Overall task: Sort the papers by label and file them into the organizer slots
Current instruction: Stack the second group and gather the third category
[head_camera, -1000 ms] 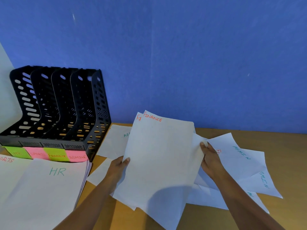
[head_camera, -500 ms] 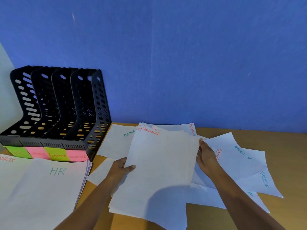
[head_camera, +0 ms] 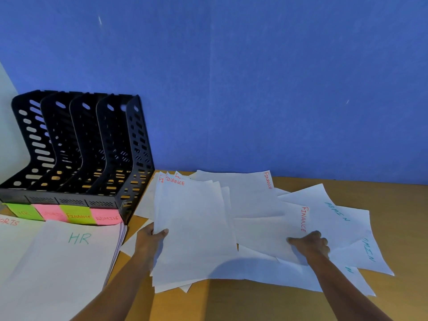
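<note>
Right hand (head_camera: 310,246) off stack (head_camera: 194,228) edge, onto FINANCE sheet (head_camera: 273,232)

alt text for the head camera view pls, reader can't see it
A person's left hand holds a stack of papers marked FINANCE at a wooden table, while the right hand grips a loose FINANCE sheet among scattered ADMIN sheets. At left, a black four-slot organizer with coloured labels stands behind an HR pile, against a blue wall.

A single head-worn camera looks forward and down, close over the desk (head_camera: 231,302).
</note>
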Motion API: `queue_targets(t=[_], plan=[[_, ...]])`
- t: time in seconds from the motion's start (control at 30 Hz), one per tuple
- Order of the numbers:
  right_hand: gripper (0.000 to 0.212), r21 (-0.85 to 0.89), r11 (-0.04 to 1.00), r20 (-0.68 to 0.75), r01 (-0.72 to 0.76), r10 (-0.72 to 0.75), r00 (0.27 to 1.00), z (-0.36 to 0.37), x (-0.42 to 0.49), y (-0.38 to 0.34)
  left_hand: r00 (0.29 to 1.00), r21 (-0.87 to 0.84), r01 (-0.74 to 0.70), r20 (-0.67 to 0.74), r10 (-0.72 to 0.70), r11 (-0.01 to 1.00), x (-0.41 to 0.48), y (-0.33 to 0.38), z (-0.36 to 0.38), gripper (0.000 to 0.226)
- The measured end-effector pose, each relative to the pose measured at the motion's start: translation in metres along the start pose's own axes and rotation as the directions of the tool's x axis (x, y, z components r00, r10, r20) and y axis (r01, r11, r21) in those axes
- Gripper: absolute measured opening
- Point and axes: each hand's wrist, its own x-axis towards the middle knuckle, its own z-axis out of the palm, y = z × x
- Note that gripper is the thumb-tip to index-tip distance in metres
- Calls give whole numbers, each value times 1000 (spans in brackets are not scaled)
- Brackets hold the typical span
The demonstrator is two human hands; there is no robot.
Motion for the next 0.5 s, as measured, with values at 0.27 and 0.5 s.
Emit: queue_targets(t=[0.27, 0.5], plan=[[47, 185, 983, 45, -9, 1, 999, 8, 7, 4, 999, -31, 32, 39, -30, 999, -4, 4, 4, 36], [21, 212, 969, -27, 124, -122, 992, 6, 6, -4, 1000, -36, 16, -7, -16, 999, 1, 5, 3, 39]])
